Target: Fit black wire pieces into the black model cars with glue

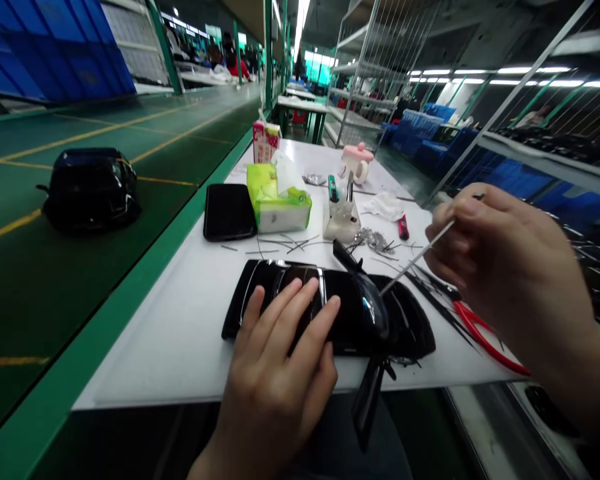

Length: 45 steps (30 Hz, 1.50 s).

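A glossy black model car (347, 313) lies lengthwise on the white tabletop, its side doors swung out. My left hand (285, 360) rests on the roof with the fingers stretched and apart. Between the fingertips of my right hand (500, 247), raised at the right, is a thin light stick (416, 261). It slants down to the left, and its tip meets the car near the windshield. Red-handled pliers or cutters (485, 333) lie partly behind my right wrist; their exact kind is unclear.
Behind the car are a black phone or tablet (230, 212), a green tissue pack (279, 203), a whitish holder (341, 220) with tools and a pink-lidded mug (357, 162). Dark strips are scattered about. Another black model car (93, 190) sits on the green surface at left.
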Motion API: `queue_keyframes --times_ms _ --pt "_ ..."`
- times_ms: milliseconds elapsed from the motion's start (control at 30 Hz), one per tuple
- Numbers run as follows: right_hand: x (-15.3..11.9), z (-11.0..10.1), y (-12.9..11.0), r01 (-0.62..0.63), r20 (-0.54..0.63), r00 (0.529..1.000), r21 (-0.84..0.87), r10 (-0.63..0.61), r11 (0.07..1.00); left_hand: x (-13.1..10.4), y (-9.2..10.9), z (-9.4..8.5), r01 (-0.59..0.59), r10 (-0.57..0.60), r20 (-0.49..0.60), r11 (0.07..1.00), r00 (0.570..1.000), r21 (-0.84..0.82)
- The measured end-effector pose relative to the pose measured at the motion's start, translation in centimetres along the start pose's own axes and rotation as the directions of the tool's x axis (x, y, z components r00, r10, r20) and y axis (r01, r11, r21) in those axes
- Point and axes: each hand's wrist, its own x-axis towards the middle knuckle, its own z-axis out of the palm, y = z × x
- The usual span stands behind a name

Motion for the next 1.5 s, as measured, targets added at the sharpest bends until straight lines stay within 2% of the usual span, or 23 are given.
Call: queue_keyframes --times_ms 100,200,367,567,867,1133,1333,1500 --pt "-2.4 0.3 0.6 -0.002 0.021 1.0 -0.037 0.003 0.999 0.0 0.1 -0.2 0.004 -0.003 0.025 1.0 1.0 -0.021" --pt "-3.7 0.1 2.1 0.063 0.09 0.994 -0.097 -0.055 0.993 0.0 0.1 -0.2 0.008 -0.007 0.04 1.0 0.999 -0.011" --pt "-4.8 -0.6 3.8 0.221 0.216 0.962 -0.248 -0.169 0.943 0.1 0.0 -0.1 0.008 -0.007 0.031 1.0 0.999 -0.012" --pt "-5.4 -0.8 4.0 0.387 0.348 0.9 -0.364 -0.262 0.847 0.1 0.0 -0.1 0.018 -0.017 0.036 1.0 0.999 -0.013" --pt "-5.4 -0.6 3.9 0.429 0.422 0.871 -0.409 -0.25 0.805 0.1 0.1 -0.2 0.014 -0.014 0.034 1.0 0.999 -0.009" --pt "-5.4 -0.3 2.8 0.508 0.456 0.835 -0.42 -0.309 0.752 0.0 0.1 -0.3 0.023 -0.022 0.033 1.0 0.999 -0.021" --pt "-5.1 -0.3 3.2 0.52 0.536 0.804 -0.427 -0.256 0.74 0.1 0.1 -0.3 0.014 -0.013 0.034 1.0 0.999 -0.021" --pt "-5.1 0.0 2.7 0.522 0.547 0.795 -0.395 -0.263 0.756 0.1 0.0 -0.4 0.022 -0.021 0.039 0.999 0.999 -0.043"
